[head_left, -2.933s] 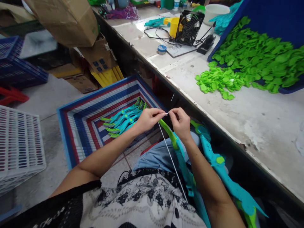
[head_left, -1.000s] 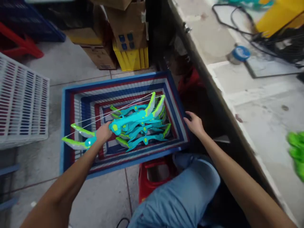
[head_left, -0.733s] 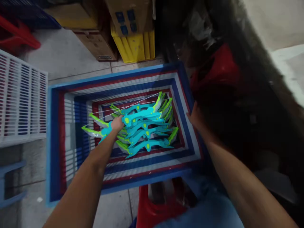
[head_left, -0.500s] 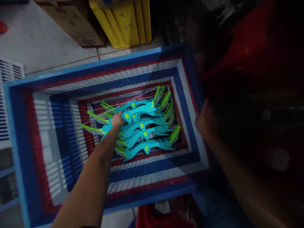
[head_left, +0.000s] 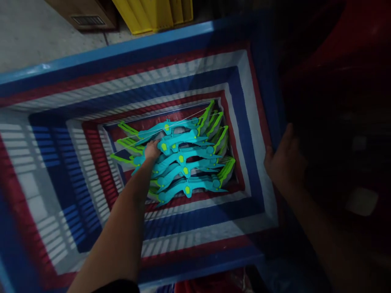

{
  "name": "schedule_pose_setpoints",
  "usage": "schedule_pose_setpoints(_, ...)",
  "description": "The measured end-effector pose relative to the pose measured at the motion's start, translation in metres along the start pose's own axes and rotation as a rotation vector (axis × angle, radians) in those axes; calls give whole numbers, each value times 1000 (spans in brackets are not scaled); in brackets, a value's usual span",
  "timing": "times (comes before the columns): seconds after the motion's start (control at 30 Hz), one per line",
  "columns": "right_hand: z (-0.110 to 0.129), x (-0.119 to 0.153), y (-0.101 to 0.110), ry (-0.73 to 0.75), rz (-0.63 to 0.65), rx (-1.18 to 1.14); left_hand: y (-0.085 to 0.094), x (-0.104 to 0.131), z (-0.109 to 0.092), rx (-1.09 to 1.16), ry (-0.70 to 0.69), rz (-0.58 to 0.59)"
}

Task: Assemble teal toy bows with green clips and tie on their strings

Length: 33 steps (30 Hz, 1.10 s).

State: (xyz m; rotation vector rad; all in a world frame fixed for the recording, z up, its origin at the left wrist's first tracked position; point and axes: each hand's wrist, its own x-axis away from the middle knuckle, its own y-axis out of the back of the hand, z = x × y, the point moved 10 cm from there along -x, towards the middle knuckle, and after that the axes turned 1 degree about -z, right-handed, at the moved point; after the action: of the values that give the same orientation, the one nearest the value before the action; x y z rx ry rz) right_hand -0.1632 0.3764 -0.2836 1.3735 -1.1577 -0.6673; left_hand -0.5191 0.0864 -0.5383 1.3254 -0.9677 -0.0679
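Observation:
Several turquoise toy bows [head_left: 198, 152] with lime-green tips and thin strings lie in rows at the bottom of a deep blue crate [head_left: 171, 42] with a red, white and blue striped lining. My left hand [head_left: 152, 149] reaches down into the crate, its fingers closed round the grip of one toy bow near the middle of the rows. On the crate's right rim rests my right hand [head_left: 285, 162], dim in shadow, with the thumb apart from the fingers over the edge.
Beyond the crate's far side stand a yellow bin [head_left: 152, 14] and a cardboard box [head_left: 87, 16] on the tiled floor. A large red object [head_left: 342, 38] is at the dark upper right. Something red shows below the near rim.
The view has come closer to the crate, whose rims now lie farther out in the picture. My left hand stays among the toy bows, and my right hand is still at the right rim.

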Motion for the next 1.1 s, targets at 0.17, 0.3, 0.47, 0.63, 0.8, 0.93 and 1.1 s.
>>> schedule_pose_setpoints(0.17,2,0,-1,3,21,-27,32,-11,-8,19,-56,-48)
schedule_pose_setpoints(0.3,0,0,0,-8,-5,-17,57,-36,-15,47,-11,-137)
schedule_pose_setpoints(0.47,1,0,0,15,-22,-32,44,-57,-27,118,-9,-119)
schedule_pose_setpoints(0.63,2,0,-1,22,-24,-38,27,-54,-32,148,-1,-50)
schedule_pose_setpoints(0.8,0,1,-4,41,-50,-144,37,-2,-73,197,-1,-146)
schedule_pose_setpoints(0.93,2,-5,-7,82,-49,-294,22,119,-156,360,-273,-109)
schedule_pose_setpoints(1.1,12,20,2,116,-47,-485,-8,300,-226,531,-552,-24)
